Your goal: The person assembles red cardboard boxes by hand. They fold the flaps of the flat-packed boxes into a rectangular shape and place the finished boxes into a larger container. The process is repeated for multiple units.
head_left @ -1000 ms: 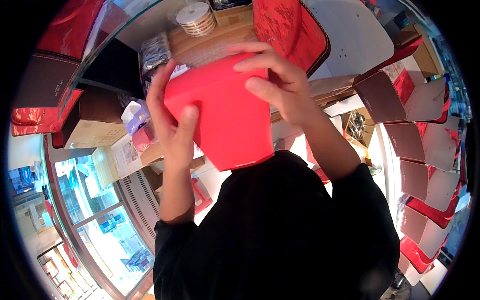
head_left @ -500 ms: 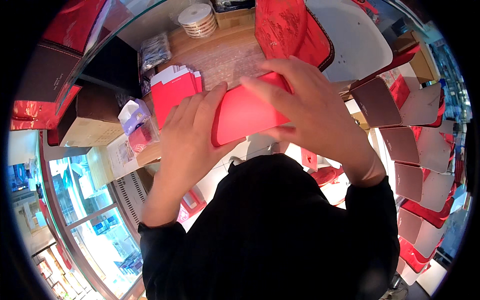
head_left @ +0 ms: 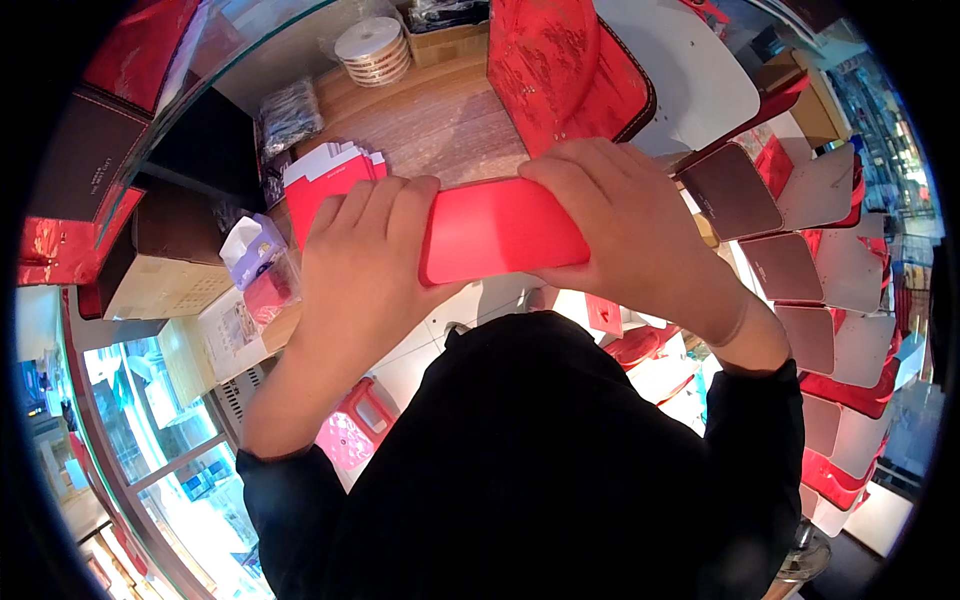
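Between my two hands a red paper envelope is held up, long side across, with rounded lower corners. My left hand is closed on its left end, fingers over the top edge and thumb beneath. My right hand grips the right end in the same way, its thumb mostly hidden. Behind my left hand lies a stack of red envelopes with white flaps, fanned on the wooden table.
Discs on a spindle stand at the table's back. Left are a tissue pack and a cardboard box. A red patterned bag stands at the back right. Brown-and-white panels with red fabric line the right side.
My right hand's fingers have come down from the envelope's upper edge and closed on its right end. The envelope is now more level. The whole view has shifted a little.
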`<state>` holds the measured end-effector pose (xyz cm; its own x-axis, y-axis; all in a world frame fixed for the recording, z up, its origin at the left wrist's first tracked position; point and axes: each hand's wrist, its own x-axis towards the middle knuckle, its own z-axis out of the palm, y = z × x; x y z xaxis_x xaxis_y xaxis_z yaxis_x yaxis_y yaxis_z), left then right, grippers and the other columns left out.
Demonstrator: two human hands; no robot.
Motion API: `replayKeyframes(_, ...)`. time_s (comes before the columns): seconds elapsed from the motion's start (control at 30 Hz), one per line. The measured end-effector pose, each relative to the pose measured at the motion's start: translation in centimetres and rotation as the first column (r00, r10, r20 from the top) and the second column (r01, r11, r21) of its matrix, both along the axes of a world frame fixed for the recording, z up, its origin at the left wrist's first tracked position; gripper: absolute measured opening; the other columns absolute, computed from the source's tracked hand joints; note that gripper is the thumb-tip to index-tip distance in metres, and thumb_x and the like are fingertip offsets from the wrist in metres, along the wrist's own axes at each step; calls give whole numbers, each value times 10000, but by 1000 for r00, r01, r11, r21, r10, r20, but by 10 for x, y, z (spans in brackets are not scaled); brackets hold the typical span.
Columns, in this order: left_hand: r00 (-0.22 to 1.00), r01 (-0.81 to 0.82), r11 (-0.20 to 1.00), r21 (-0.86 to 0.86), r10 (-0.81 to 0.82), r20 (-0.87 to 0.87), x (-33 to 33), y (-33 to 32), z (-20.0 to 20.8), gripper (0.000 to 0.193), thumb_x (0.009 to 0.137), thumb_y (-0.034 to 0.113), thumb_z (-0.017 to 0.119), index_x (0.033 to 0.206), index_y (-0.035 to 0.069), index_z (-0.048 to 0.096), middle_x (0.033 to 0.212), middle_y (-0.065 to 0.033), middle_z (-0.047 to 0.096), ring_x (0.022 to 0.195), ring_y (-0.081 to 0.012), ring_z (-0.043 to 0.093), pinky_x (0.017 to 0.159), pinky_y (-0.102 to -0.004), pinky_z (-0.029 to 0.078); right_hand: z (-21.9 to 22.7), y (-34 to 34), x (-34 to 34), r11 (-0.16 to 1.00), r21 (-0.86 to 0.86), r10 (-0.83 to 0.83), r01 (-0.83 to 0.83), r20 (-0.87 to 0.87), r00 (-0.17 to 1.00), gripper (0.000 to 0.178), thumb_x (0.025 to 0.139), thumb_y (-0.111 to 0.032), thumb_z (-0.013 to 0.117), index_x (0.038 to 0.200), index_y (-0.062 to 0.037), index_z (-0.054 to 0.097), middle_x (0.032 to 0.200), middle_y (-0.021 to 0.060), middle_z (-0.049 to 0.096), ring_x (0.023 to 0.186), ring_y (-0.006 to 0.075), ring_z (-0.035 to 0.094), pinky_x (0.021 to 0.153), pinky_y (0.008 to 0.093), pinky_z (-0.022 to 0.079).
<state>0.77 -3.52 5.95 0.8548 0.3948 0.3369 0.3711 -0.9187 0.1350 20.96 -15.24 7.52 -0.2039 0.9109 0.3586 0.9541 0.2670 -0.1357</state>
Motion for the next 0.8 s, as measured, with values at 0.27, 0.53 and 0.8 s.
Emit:
replayKeyframes(0.27, 964, 241, 966, 91, -249, 92, 11, -13, 44, 691, 574, 397, 788, 1112, 22, 569, 998, -139, 601, 901, -319, 579, 784, -410, 434, 38, -27, -20, 984, -134, -119, 119, 8, 993, 702, 575, -203, 800, 1189, -62, 491, 1083, 127, 568, 978, 317, 566, 845, 414, 449)
replayKeyframes(0.53, 693, 493, 816, 302, -578, 431, 56, -8, 60, 558, 658, 308, 740, 1115, 33, 575, 1100, -159, 578, 998, -331, 552, 889, -420, 404, 63, -82, 6, 886, -114, -462, 449, -288, 839, 790, 583, -197, 787, 1275, -59, 432, 1109, 175, 584, 1024, 322, 596, 839, 407, 493)
replayKeyframes(0.8, 715, 492, 856, 158, -501, 488, 167, 13, 8, 457, 729, 138, 684, 1153, 48, 537, 1225, -113, 530, 1104, -316, 514, 945, -458, 388, -18, -88, 138, 724, 476, 604, 499, -787, -124, 505, 807, -127, 564, 1288, -32, 442, 1258, 102, 532, 1160, 260, 508, 1027, 430, 371)
